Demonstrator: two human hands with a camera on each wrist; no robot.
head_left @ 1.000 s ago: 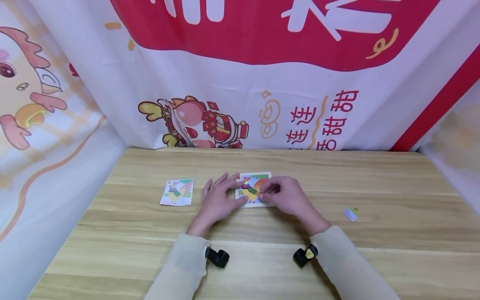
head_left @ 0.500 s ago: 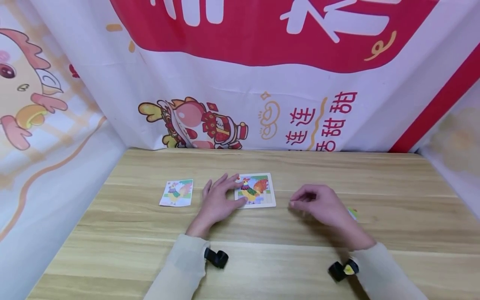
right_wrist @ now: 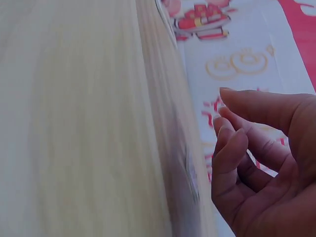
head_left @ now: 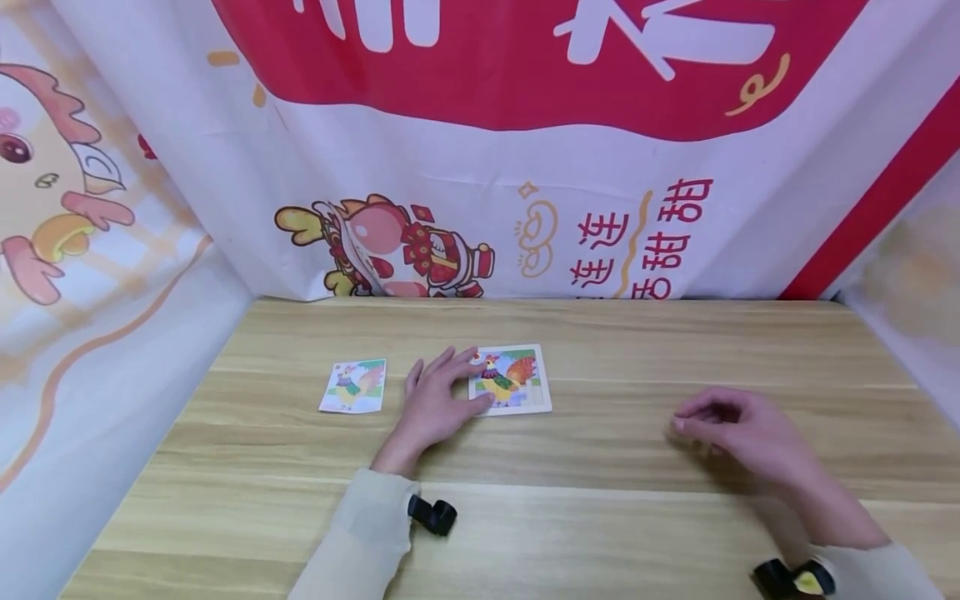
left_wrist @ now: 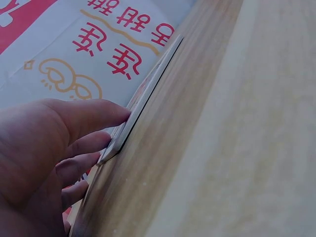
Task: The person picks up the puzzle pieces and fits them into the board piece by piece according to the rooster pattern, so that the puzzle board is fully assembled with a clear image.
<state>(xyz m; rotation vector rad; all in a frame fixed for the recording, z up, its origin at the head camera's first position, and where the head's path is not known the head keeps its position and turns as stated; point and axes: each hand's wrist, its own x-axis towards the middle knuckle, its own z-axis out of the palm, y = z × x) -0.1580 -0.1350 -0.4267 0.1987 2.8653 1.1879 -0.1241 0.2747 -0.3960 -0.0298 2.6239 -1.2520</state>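
A rooster picture puzzle point(head_left: 517, 385) in a pale tray lies mid-table, with a bare pale patch at its lower right. My left hand point(head_left: 435, 404) rests at its left side, relaxed fingers and thumb touching it; in the left wrist view the thumb point(left_wrist: 111, 112) meets the tray's near edge. Off to the right, my right hand point(head_left: 750, 429) hovers low over the table, fingers loosely bent, nothing between thumb and fingertips in the right wrist view. Below it there lies a small flat puzzle piece point(right_wrist: 190, 173), hidden by the hand in the head view.
A paper card point(head_left: 354, 386) with the same rooster picture lies left of the left hand. The wooden table point(head_left: 525, 533) ends at a printed cloth backdrop point(head_left: 465, 158). Black wrist cameras sit on both sleeves.
My right hand has left the puzzle and moved right, to where the loose piece lies, covering it in the head view. The left hand has stayed at the puzzle's left side.
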